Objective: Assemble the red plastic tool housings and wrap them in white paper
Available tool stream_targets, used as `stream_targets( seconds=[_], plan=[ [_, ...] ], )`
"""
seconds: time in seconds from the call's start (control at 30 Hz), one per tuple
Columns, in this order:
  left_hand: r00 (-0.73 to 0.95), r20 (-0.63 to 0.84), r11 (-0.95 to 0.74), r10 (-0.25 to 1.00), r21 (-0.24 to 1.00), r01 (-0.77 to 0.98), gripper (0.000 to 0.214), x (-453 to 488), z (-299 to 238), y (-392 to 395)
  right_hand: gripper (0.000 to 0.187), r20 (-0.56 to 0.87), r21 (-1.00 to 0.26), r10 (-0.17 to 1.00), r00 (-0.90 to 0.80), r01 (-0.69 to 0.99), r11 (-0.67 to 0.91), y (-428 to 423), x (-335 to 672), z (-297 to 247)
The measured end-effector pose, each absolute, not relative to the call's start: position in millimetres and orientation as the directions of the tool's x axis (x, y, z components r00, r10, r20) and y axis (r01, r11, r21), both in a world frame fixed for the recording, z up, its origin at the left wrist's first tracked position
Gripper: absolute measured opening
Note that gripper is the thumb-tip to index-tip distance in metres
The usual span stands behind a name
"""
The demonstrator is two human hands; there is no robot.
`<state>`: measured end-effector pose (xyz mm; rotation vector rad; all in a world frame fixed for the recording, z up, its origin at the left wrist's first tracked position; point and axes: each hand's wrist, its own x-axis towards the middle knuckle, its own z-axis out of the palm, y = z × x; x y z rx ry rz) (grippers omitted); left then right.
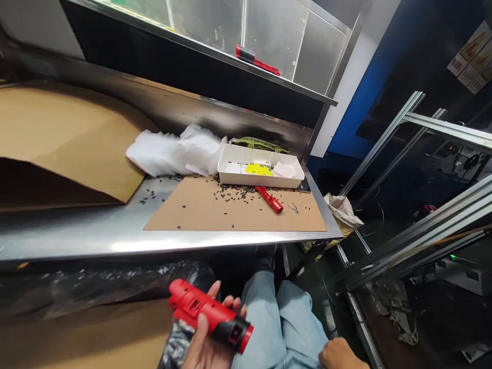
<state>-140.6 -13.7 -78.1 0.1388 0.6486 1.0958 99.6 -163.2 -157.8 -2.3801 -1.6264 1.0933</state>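
My left hand [209,341] is palm up below the table edge, wrapped round a red and black plastic tool housing [209,312]. The thumb presses on its near side, and the fingers come round from beneath. The housing is tubular, with a black band and a red ring at its lower right end. By my thigh at the bottom edge, my right hand [340,354] is curled closed; whatever it may hold is hidden. A slimmer red plastic part [269,200] lies on the cardboard sheet [200,212], beside a small metal nail clipper [293,207].
Many small black pieces [234,193] are scattered over the cardboard. Behind are a white tray [257,179] with yellow labels, white foam sheets [177,154] and a green strip [259,143]. A large carton [69,133] stands left. Another red-black housing [255,59] rests on the upper ledge.
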Motion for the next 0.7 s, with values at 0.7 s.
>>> stream_targets(
  seconds=[0.7],
  plan=[
    [0.193, -0.206, 0.283, 0.959, 0.711, -0.644, 0.047, -24, -48, -79, 0.043, -0.216, -0.938, 0.893, 0.395, -0.339, -0.077, -120, 61, -50]
  ],
)
